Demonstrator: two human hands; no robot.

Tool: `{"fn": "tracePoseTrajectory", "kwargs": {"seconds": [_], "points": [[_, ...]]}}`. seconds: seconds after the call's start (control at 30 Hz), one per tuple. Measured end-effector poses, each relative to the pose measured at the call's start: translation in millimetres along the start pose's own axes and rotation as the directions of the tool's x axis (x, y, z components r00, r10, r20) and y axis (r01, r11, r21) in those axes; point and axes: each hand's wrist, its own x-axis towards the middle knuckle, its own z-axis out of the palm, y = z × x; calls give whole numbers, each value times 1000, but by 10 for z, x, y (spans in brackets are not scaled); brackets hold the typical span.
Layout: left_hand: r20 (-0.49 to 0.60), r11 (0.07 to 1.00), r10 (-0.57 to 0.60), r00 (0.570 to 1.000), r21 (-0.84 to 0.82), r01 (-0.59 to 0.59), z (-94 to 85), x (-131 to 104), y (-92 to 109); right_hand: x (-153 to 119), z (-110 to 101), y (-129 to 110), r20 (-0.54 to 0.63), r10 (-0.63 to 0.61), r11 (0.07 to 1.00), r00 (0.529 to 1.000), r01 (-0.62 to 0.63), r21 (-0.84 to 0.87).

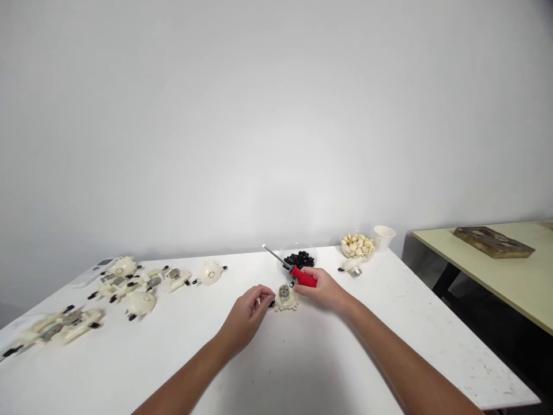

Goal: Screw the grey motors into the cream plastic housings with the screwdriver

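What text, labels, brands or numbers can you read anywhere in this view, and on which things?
None can be read.
White remote-like device at the table's far left edge: it has a small display, but any marks on it are too small and blurred.
Red-handled screwdriver in the right hand: no visible marking.
Cream plastic shell with a grey motor, by the left hand: no print.
White paper cup: plain.

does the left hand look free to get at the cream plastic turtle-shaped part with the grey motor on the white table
Probably yes: the left hand sits beside the cream plastic part, fingertips at its edge, nothing between them; its fingers seem to pinch something small and black.
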Motion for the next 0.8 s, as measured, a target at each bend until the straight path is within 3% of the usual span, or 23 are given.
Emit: {"fn": "tracePoseTrajectory", "kwargs": {"seconds": [0.23,0.63,0.8], "points": [[17,995,49,999,84,-51,27,-1,-36,-27,96,-5,152,-18,997,988,29,-69],[10,995,22,1000,102,-23,26,25,-71,-16,142,24,50,-40,960,998,52,-274],[-6,990,53,999,133,-52,8,15,-54,-16,161,44,45,-18,972,999,28,-235]]}}
